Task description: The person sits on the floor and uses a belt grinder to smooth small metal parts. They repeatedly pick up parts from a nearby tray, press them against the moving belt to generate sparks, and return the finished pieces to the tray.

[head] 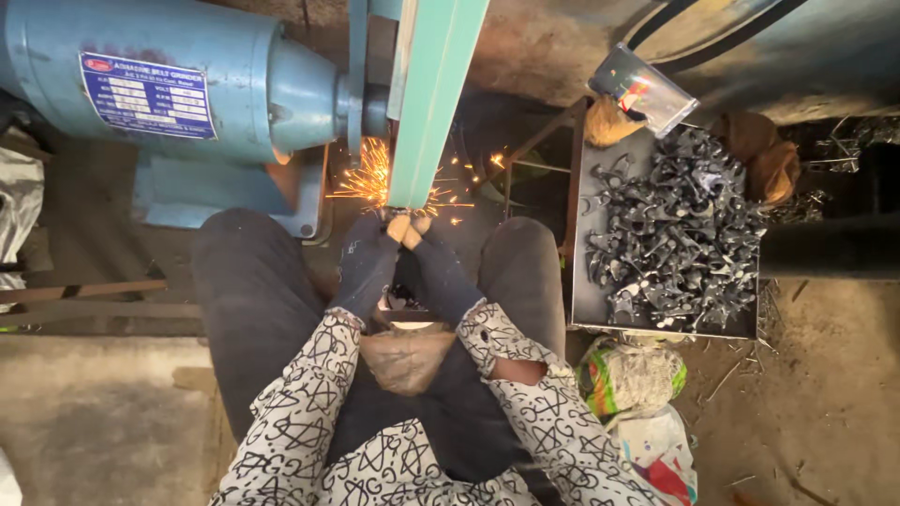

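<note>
Head view: both gloved hands' fingers pinch a small workpiece (405, 228) against the belt's (433, 103) edge, sparks (370, 180) beside.

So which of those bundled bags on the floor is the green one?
The green bag, just below the tray of dark metal parts. The white bag beneath it has red patches instead.

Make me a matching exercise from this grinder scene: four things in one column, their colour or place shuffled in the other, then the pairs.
Things:
1. grinding belt
2. motor housing
3. metal parts
4. sparks

Descriptions:
A. piled in a dark tray at the person's right
B. teal strip slanting down to the hands
C. orange, beside the belt's lower end
D. blue, with a label plate

Pairs: 1-B, 2-D, 3-A, 4-C
</note>
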Action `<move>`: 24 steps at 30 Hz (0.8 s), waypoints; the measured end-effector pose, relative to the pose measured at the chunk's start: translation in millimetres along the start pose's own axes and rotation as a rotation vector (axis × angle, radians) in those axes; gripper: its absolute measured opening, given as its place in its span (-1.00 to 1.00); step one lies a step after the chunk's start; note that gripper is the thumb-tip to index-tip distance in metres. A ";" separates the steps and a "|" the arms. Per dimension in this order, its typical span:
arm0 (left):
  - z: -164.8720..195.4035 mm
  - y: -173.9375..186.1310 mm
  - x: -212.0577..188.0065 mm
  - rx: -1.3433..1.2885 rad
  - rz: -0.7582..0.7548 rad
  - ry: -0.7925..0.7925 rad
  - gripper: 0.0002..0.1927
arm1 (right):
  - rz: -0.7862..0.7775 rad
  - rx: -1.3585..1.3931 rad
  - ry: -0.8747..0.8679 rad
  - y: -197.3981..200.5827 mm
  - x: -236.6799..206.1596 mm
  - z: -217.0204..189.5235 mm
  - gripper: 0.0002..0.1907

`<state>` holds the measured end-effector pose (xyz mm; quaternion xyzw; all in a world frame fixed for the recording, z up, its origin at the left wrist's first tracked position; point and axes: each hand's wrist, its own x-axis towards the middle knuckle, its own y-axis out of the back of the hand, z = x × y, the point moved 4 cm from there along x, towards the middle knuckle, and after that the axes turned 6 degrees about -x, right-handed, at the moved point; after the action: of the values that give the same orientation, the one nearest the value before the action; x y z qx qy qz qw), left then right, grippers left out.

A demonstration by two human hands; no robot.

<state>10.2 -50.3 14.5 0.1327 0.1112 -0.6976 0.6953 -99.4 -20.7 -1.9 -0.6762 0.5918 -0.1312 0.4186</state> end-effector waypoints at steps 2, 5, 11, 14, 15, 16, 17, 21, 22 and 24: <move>-0.5 -1.2 -3.0 -0.100 -0.020 -0.019 -0.70 | -0.026 0.035 -0.012 1.1 2.4 -0.5 -0.72; -5.0 -8.3 -1.9 -0.273 -0.065 -0.048 -0.71 | 0.049 -0.156 0.109 9.9 4.2 -10.2 -0.77; -13.1 -10.5 0.2 -0.111 0.021 -0.216 -0.70 | 0.557 -0.932 0.407 2.9 3.2 -10.1 -0.79; -15.8 3.1 -4.0 -0.033 0.160 -0.168 -0.69 | 0.519 -0.886 0.414 -10.1 9.4 -3.2 -0.81; -14.4 7.6 -6.0 -0.043 0.167 -0.168 -0.69 | 0.527 -0.977 0.392 -10.2 11.4 -4.3 -0.82; -12.5 10.7 -9.0 -0.055 0.169 -0.166 -0.68 | 0.540 -1.069 0.369 -7.8 12.3 -7.2 -0.82; -11.3 13.5 -12.3 -0.115 0.163 -0.131 -0.68 | 0.387 -0.948 0.270 -5.2 15.6 -8.1 -0.82; 2.1 14.8 -26.4 -0.109 0.105 -0.028 -0.66 | 0.124 -0.920 0.220 6.7 4.4 -31.6 -0.68; 6.1 12.8 -29.1 -0.046 0.077 -0.006 -0.64 | 0.153 -1.031 0.286 8.5 -2.4 -37.9 -0.56; 12.6 7.7 -33.4 0.012 -0.037 0.010 -0.61 | -0.065 -0.794 0.185 5.6 -12.3 -34.5 -0.42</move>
<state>17.5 -23.1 37.9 0.1380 0.1130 -0.7105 0.6808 -129.8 -23.4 19.2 -0.7891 0.6099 0.0340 0.0655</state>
